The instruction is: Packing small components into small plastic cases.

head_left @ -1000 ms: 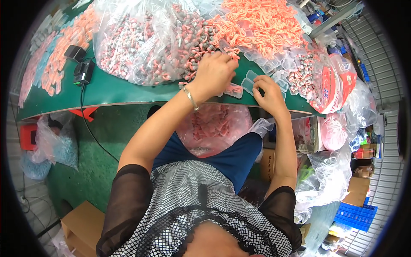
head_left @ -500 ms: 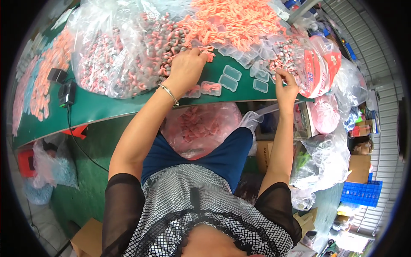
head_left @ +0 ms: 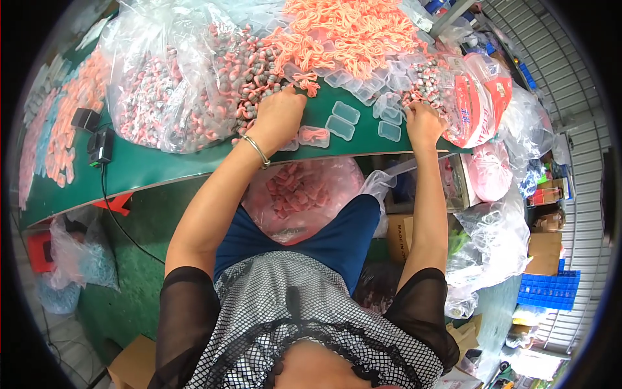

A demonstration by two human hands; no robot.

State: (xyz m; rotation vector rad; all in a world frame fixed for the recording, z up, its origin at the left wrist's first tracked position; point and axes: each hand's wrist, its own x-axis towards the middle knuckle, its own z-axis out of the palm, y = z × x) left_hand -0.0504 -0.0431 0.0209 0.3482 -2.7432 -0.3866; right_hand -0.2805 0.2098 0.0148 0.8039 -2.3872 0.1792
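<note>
Showing rounded grey-and-pink ends, small pieces (head_left: pixel 251 76) lie heaped beside your left hand (head_left: pixel 278 119) and right hand (head_left: pixel 424 126); fingers of both curl inward, grip unclear.

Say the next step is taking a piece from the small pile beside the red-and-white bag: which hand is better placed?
Probably the right hand: it is at the near edge of the small pile, while the left hand is farther away, beside the large clear bag.

You note bright light; glare streaks the clear bag (head_left: pixel 165 45); the slatted wall (head_left: pixel 591 282) bows near black corners.
</note>
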